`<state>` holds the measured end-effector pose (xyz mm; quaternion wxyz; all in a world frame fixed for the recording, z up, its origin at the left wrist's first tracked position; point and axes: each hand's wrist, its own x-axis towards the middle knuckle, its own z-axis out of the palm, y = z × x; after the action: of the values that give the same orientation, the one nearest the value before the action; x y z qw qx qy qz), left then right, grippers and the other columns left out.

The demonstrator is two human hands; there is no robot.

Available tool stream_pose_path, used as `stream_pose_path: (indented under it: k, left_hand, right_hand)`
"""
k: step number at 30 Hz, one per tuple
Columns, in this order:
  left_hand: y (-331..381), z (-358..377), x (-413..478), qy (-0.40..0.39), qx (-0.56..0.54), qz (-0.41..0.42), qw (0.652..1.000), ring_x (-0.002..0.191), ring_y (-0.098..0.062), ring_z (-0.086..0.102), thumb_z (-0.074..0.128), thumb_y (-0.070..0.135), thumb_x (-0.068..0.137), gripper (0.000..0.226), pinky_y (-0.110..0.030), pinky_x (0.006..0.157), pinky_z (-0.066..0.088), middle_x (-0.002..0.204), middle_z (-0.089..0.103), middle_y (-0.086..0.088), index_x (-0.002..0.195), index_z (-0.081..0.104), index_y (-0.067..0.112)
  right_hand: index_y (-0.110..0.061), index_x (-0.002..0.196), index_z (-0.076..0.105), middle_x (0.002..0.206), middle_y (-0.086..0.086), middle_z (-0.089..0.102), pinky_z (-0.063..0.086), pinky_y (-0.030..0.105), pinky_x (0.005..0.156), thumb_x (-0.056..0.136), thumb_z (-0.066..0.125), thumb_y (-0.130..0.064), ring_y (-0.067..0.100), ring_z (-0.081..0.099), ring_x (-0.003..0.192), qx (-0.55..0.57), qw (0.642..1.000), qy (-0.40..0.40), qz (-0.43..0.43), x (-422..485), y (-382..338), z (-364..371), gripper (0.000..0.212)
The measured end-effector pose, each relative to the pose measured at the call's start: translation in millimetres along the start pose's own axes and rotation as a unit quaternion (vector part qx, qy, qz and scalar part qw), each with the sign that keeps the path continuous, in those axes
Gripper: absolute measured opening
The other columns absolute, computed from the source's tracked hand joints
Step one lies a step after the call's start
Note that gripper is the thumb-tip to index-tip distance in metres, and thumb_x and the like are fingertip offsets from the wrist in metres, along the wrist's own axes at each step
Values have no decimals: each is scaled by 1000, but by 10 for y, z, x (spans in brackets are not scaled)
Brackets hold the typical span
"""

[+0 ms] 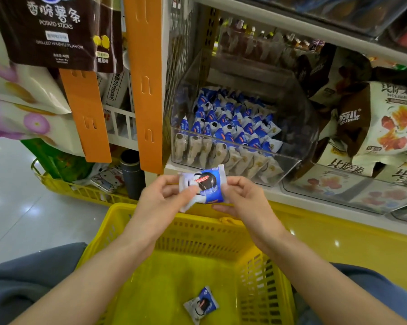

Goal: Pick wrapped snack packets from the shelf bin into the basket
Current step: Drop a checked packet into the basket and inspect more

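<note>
Hands: left hand (165, 195) and right hand (240, 195) are both pinching one blue-and-white wrapped snack packet (203, 185) by its ends, above the far rim of the yellow plastic basket (104, 240).
Done: one matching packet (201, 304) is lying on the basket floor.
Left: clear plastic shelf bin (289, 132), beyond the basket, is holding many more; the held one is not yet dropped in.

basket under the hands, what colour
Yellow basket, perforated plastic walls; head view shows it best.
</note>
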<state>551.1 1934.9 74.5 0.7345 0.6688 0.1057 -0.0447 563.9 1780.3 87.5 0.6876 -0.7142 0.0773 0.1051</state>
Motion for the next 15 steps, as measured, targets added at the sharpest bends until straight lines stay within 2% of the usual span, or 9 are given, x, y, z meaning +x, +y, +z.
stream_pose_path:
  k: [3,6,8,10,11,13,15]
  left_hand:
    - [12,-39,39,32,-15,37,999,74,-4,68,63,19,85,8,-16,61,53,83,73,4,93,64,21]
    - [17,-41,48,18,-8,50,999,74,-3,68,61,19,86,7,-15,59,52,80,73,4,93,64,20]
    - [18,-54,55,1,9,54,999,78,-6,68,61,21,85,11,-18,63,52,83,73,2,96,64,19]
    - [30,-71,59,-10,19,61,998,77,-8,67,63,20,84,9,-20,66,50,83,73,0,92,65,17]
    - [39,-75,59,-18,26,67,997,75,-8,67,64,19,84,5,-20,65,50,82,72,0,88,65,17]
    - [48,-71,49,-38,50,77,995,72,-10,67,65,16,83,1,-19,63,51,79,71,-1,83,64,16]
    - [34,-53,38,-54,73,84,992,74,-11,66,65,15,83,2,-19,63,51,81,70,-1,83,64,16]
  right_hand:
    - [-3,113,53,104,20,66,54,18,63,91,52,2,14,64,76,-74,994,-80,30,-37,1,23,23]
    - [-13,105,57,105,16,66,53,16,68,84,61,5,15,62,79,-141,982,-121,22,-54,21,34,28]
    - [-18,107,57,109,6,65,51,21,81,79,70,-4,13,62,92,-186,976,-115,-10,-36,26,27,35]
    - [-20,122,53,118,-6,61,43,18,95,75,76,-19,5,56,108,-266,958,-84,-67,1,47,6,52]
    - [-22,125,52,119,-13,57,37,10,96,74,76,-25,0,50,111,-307,944,-64,-107,8,47,4,57]
    - [-28,124,54,109,-26,50,27,-2,89,75,74,-32,-8,41,108,-359,915,-31,-184,-8,28,22,53]
    - [-29,112,61,100,-27,55,33,0,85,78,72,-30,-7,50,100,-324,924,-35,-200,-21,22,29,36]
